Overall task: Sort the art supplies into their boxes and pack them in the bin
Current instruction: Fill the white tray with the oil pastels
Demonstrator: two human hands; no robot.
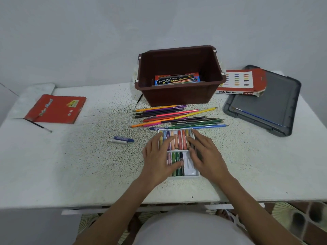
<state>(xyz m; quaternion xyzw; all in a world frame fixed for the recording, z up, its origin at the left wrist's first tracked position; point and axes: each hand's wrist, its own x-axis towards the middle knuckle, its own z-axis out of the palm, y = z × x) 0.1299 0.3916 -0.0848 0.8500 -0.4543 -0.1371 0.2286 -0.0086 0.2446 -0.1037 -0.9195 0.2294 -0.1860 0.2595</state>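
Observation:
A white pastel tray (192, 172) with several oil pastels in two rows lies in front of me. My left hand (159, 156) lies flat over its left side, fingers touching the pastels. My right hand (205, 152) rests with straight fingers on the tray's right side. Two loose pastels (121, 140), one blue and one white, lie to the left. Several colour pencils (177, 116) are spread behind the tray. The brown bin (178, 96) holds a water colour box (177, 79). The red oil pastel box (240, 82) lies at the right, the red colour pencil box (56, 108) at the left.
A grey lid (265, 101) lies at the right with a blue-handled brush (256, 115) on it. A thin black brush (39, 126) lies beside the red box at the left. Another brush (138, 101) leans by the bin. The table's front edge is close to me.

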